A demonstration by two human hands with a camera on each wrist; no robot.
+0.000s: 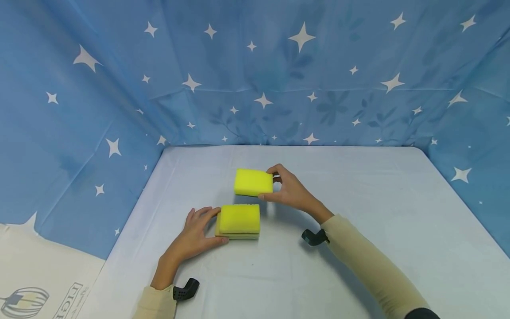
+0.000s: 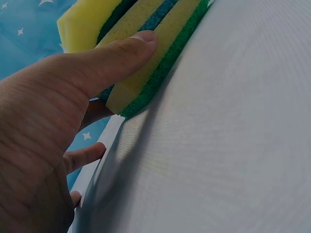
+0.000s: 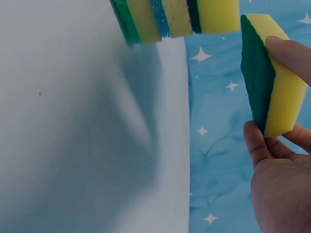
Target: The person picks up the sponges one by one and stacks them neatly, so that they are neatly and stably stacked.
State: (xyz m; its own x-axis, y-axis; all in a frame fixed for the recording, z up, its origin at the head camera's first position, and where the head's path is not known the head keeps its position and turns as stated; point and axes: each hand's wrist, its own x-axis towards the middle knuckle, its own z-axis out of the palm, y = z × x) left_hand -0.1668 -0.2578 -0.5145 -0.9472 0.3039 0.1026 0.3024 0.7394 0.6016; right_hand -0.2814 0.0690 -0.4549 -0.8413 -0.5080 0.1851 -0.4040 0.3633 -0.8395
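Observation:
Several yellow sponges with scouring pads form a stack [image 1: 240, 219] on the white table, with green, blue and dark green layers showing along its side. My left hand [image 1: 195, 232] steadies the stack from the left, thumb at its near side and fingers behind; in the left wrist view the thumb [image 2: 131, 53] presses on the lower layers. Just beyond the stack, my right hand [image 1: 292, 191] pinches another yellow sponge [image 1: 253, 181] by its right end, raised over the table. The right wrist view shows this sponge's dark green pad [image 3: 257, 73] facing down.
The white-covered table [image 1: 378, 199] extends on both sides and ends in a rounded far edge. A blue curtain with white stars [image 1: 263, 102] hangs behind it and at the sides. Pale printed cloth [image 1: 48, 270] lies at the lower left.

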